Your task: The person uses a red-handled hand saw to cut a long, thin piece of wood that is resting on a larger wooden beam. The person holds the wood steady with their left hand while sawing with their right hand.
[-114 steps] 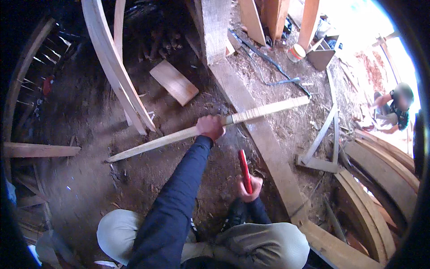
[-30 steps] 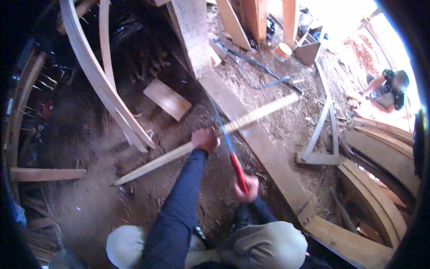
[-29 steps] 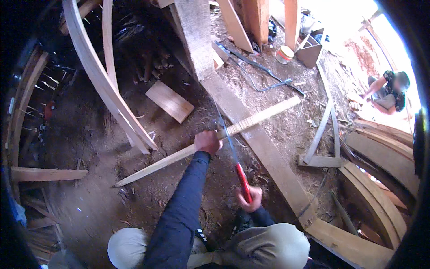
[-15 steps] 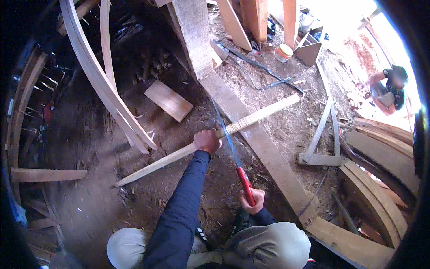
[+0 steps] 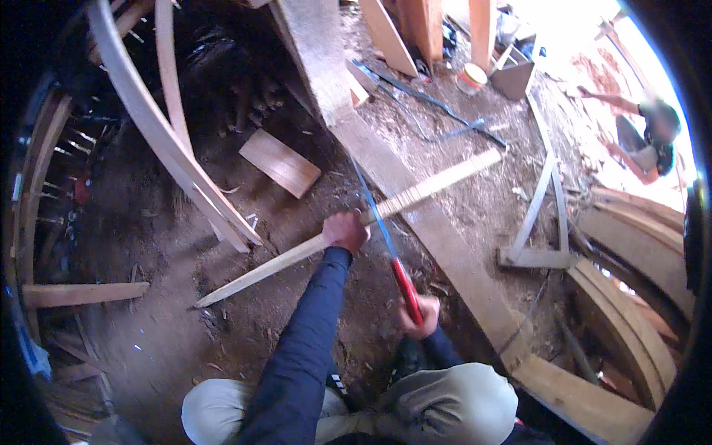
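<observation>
A long pale wooden stick (image 5: 454, 179) lies slantwise across a thick floor beam (image 5: 451, 259). Several close cut marks show on the part over the beam. My left hand (image 5: 346, 231) is closed around the stick, just left of the beam. In my right hand (image 5: 420, 317) is the red handle of a handsaw (image 5: 407, 289), with the fingers wrapped round it. The thin saw blade crosses the stick right beside my left hand, pointing away from me. How deep the blade sits in the wood I cannot tell.
A short plank (image 5: 280, 165) lies on the dirt floor beyond my left hand. Curved timbers (image 5: 148, 111) stand at left, and more (image 5: 623, 326) lie at right. A dark strap (image 5: 426, 99), a jar (image 5: 471, 78) and a wooden frame (image 5: 535, 256) lie beyond the beam. A person (image 5: 649, 141) crouches far right.
My right hand has pushed the saw a little forward, away from me. My left hand keeps its grip on the stick. The person at far right has moved their arms.
</observation>
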Demonstrator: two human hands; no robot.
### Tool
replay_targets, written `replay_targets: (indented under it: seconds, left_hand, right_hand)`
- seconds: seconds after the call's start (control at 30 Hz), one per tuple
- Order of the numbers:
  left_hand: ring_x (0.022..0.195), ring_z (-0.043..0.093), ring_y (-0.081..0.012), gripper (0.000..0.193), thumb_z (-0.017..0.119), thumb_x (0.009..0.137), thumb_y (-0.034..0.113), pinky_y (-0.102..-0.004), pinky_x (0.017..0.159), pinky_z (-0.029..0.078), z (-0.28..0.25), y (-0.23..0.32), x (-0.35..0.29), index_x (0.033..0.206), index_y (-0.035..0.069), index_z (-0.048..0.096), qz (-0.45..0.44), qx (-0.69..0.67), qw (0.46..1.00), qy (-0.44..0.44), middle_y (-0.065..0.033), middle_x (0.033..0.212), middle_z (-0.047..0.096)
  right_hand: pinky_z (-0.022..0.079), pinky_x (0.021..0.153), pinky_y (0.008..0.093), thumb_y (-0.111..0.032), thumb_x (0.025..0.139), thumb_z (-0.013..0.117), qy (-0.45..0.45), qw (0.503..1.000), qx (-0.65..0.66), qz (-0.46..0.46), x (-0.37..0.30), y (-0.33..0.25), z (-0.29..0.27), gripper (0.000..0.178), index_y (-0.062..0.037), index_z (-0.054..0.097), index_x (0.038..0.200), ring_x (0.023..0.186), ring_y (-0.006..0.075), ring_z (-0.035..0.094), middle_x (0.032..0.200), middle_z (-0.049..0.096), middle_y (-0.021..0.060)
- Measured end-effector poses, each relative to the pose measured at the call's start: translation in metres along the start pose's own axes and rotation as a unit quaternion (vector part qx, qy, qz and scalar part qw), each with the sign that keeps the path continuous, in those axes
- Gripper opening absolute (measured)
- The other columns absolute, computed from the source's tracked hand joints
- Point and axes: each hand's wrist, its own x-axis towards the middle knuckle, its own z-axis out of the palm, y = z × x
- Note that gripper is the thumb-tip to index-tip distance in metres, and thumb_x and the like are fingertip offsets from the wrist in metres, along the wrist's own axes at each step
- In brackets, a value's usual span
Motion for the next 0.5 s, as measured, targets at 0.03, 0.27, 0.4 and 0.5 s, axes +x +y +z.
replay_targets:
  seconds: [0.03, 0.27, 0.4, 0.5]
  left_hand:
    - [0.075, 0.068, -0.0317, 0.019, 0.064, 0.073, 0.033, -0.0422, 0.069, 0.055, 0.000, 0.001, 0.002, 0.080, 0.015, 0.068, -0.003, -0.007, 1.000, 0.003, -0.0129, 0.079, 0.069]
    - [0.075, 0.069, -0.0309, 0.021, 0.064, 0.073, 0.033, -0.0420, 0.070, 0.055, -0.013, 0.007, -0.003, 0.082, 0.014, 0.068, 0.008, -0.005, 1.000, -0.025, -0.0122, 0.078, 0.069]
    - [0.078, 0.068, -0.0314, 0.025, 0.066, 0.072, 0.034, -0.0422, 0.074, 0.055, -0.003, 0.004, 0.000, 0.086, 0.014, 0.069, -0.012, 0.016, 1.000, -0.017, -0.0136, 0.084, 0.069]
    - [0.079, 0.068, -0.0328, 0.025, 0.067, 0.072, 0.037, -0.0437, 0.074, 0.055, -0.004, 0.003, 0.002, 0.085, 0.015, 0.069, 0.008, -0.024, 1.000, -0.018, -0.0145, 0.085, 0.069]
  right_hand:
    - [0.045, 0.049, 0.0282, -0.004, 0.067, 0.065, -0.029, 0.999, -0.003, 0.027, 0.022, -0.003, 0.003, 0.007, -0.0066, 0.060, 0.071, 0.045, 0.0166, 0.055, 0.052, 0.050, 0.0074]
    - [0.045, 0.050, 0.0296, -0.007, 0.068, 0.069, -0.028, 0.999, 0.028, 0.018, 0.010, 0.007, 0.002, 0.010, -0.0054, 0.059, 0.071, 0.047, 0.0171, 0.055, 0.053, 0.051, 0.0081]
    - [0.046, 0.048, 0.0300, -0.005, 0.066, 0.066, -0.016, 1.000, 0.004, -0.023, -0.001, -0.005, -0.008, 0.009, -0.0070, 0.057, 0.065, 0.044, 0.0202, 0.056, 0.053, 0.050, 0.0066]
    - [0.041, 0.047, 0.0284, -0.011, 0.071, 0.066, -0.021, 0.999, 0.029, 0.015, 0.066, 0.005, 0.018, 0.010, -0.0049, 0.058, 0.072, 0.045, 0.0118, 0.048, 0.052, 0.043, 0.0075]
